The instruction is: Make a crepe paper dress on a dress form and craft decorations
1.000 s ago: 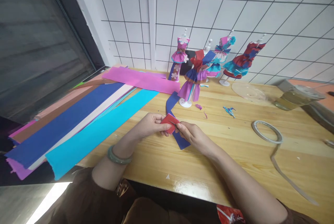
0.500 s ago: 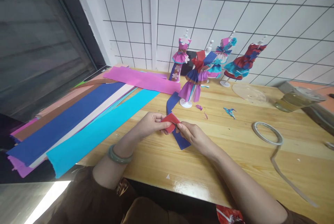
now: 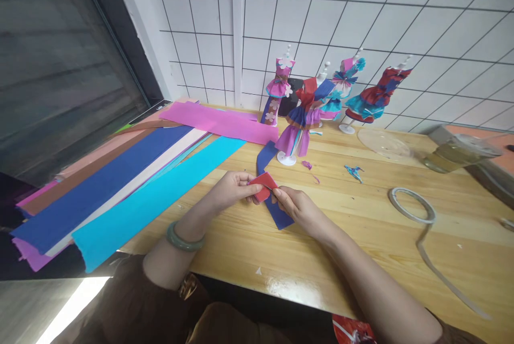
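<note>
A small red piece of crepe paper (image 3: 263, 186) is pinched between both my hands just above the wooden table (image 3: 361, 226). My left hand (image 3: 233, 190) grips its left side, and a green bangle (image 3: 182, 239) circles that wrist. My right hand (image 3: 295, 206) pinches its right edge. Under my hands a dark blue paper strip (image 3: 270, 189) lies on the table. Beyond it a small mannequin (image 3: 300, 122) wears a paper dress in blue, purple and red.
Long crepe sheets in cyan (image 3: 156, 199), dark blue (image 3: 108, 189) and pink (image 3: 220, 122) cover the left side. Three more dressed mannequins (image 3: 377, 95) stand by the tiled wall. A tape ring (image 3: 412, 202), a clear lid (image 3: 383, 143) and a cup (image 3: 458, 152) sit on the right.
My fingers have shifted slightly on the red paper, which now sits a little flatter. The hands stay in the same place.
</note>
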`<control>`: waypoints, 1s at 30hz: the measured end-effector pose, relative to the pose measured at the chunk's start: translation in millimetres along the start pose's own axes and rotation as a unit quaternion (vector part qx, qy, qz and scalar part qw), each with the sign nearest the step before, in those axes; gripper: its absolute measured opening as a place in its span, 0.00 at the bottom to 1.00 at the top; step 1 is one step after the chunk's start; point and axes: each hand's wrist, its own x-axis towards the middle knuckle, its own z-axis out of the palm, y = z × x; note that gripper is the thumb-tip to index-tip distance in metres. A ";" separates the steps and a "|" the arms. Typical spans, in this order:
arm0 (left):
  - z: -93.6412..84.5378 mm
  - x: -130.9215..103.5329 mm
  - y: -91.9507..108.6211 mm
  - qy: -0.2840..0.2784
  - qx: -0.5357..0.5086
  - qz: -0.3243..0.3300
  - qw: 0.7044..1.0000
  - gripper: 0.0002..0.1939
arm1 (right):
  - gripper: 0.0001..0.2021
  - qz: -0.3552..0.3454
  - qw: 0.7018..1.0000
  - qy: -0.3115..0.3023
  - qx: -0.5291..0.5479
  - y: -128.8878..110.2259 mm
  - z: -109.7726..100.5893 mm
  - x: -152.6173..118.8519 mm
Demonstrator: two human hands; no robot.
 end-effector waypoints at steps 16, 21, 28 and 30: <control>-0.7 1.3 -3.1 0.008 0.007 0.005 1.000 0.14 | 0.22 -0.002 1.000 0.006 -0.006 2.1 1.7 0.9; -1.3 2.0 -4.6 0.010 0.010 0.006 1.000 0.14 | 0.22 -0.004 1.000 0.006 -0.004 2.6 1.5 1.0; -0.1 2.1 -3.8 0.006 0.002 0.007 1.000 0.13 | 0.21 -0.001 1.000 0.006 -0.006 3.2 1.6 1.3; 0.3 2.0 -3.6 0.006 0.002 0.005 1.000 0.13 | 0.22 -0.001 1.000 0.007 -0.008 3.7 2.0 1.6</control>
